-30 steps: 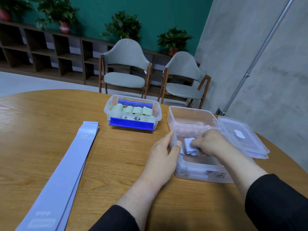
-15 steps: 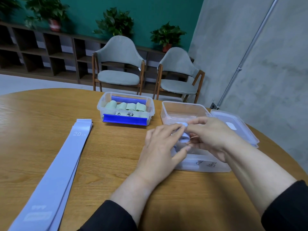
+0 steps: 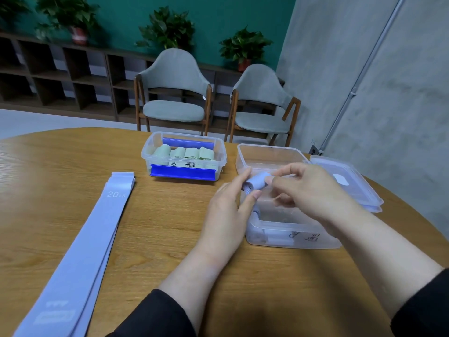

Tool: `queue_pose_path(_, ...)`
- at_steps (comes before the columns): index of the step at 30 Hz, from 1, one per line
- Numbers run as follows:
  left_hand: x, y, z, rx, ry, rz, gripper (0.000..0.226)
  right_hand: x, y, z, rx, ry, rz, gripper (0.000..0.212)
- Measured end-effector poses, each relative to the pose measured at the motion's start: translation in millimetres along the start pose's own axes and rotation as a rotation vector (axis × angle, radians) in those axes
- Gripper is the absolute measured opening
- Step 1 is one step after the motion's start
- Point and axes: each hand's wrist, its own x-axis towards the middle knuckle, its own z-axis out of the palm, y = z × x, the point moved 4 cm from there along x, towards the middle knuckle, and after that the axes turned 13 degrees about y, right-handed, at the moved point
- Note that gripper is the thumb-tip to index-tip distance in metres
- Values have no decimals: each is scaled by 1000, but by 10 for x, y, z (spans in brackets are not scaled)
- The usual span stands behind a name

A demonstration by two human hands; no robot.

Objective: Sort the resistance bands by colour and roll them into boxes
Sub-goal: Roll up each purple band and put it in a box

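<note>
In the head view, a rolled lilac band (image 3: pixel 258 183) is held above the near-left part of a clear box (image 3: pixel 272 152) that stands on the right of the wooden surface (image 3: pixel 170 234). The roll is pinched by both hands: the grip of the left hand (image 3: pixel 227 215) is closed on its left end, with the thumb under it and the fingers behind it, and the grip of the right hand (image 3: pixel 313 190) is closed on its right end with the fingertips. More lilac rolls (image 3: pixel 257 235) are seen low in the near-left corner of the same box, though their number cannot be told. A handwritten label is seen on the box's near wall. A clear lid (image 3: pixel 349 183) lies just beside the box on its right. Further back and to the left, a second box (image 3: pixel 183 154) with blue clips is seen, and four green rolls (image 3: pixel 185 153) are lined up side by side in it. On the left of the surface, flat lilac bands (image 3: pixel 80 254) are stacked lengthwise, and "20 LB" is printed near the far end of the top one. Both forearms are covered by black sleeves (image 3: pixel 158 314) at the lower edge. Two grey chairs (image 3: pixel 173 93) are set behind the surface.
</note>
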Motion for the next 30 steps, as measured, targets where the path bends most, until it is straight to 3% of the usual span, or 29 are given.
queue_pose_path(2,10,-21,5,-25,-7,-46,47,32,-88,-105,-326,101,-342,20)
queue_pose_path(4,9,-16,20,-47,-34,-54,46,-7,-191,-105,-406,-23,-608,35)
queue_pose_path(6,0,-12,36,-71,-56,-53,45,-55,-236,-69,-413,-162,-712,39)
queue_pose_path(9,-9,-36,63,-106,-79,-79,46,-96,-258,-10,-498,-165,-822,28)
queue_pose_path(15,20,-88,64,-139,-13,-92,33,70,-160,-63,-612,-102,-881,17)
queue_pose_path(19,38,-250,107,-66,-5,-245,37,351,136,-100,-756,-127,-780,11)
queue_pose_path(22,13,-314,182,-72,-103,-340,49,448,315,26,-833,-246,-723,23)
queue_pose_path(25,25,-326,207,-115,-165,-361,46,503,388,166,-859,-318,-673,41)
queue_pose_path(30,53,-324,204,-139,-172,-363,53,571,466,313,-952,-333,-699,41)
